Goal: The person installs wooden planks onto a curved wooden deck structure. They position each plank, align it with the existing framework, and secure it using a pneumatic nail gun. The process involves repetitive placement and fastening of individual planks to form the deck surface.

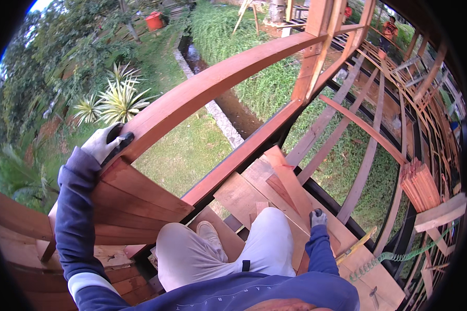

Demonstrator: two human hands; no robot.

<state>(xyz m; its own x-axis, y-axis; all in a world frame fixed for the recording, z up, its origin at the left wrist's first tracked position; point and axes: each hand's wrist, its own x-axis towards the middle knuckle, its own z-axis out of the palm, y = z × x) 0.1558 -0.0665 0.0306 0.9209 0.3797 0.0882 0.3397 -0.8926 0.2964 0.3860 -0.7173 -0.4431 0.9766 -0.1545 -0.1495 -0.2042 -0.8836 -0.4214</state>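
Observation:
My left hand, in a white glove with dark fingertips, is closed over the near end of a reddish wooden handrail. Just below that hand, upright wooden boards form a panel under the rail. Low on the right, my right hand, in a grey glove with dark fingertips, is down at the loose planks. Its fingers look curled together, and whatever they may hold is too small to make out. My bent knees are between the two hands, with one light shoe on the boards.
Open framing with long wooden joists spans grass on the right. A bundle of wood strips, a yellow tool or strip and a coiled green hose lie nearby. A person in orange is far off; a ditch runs below.

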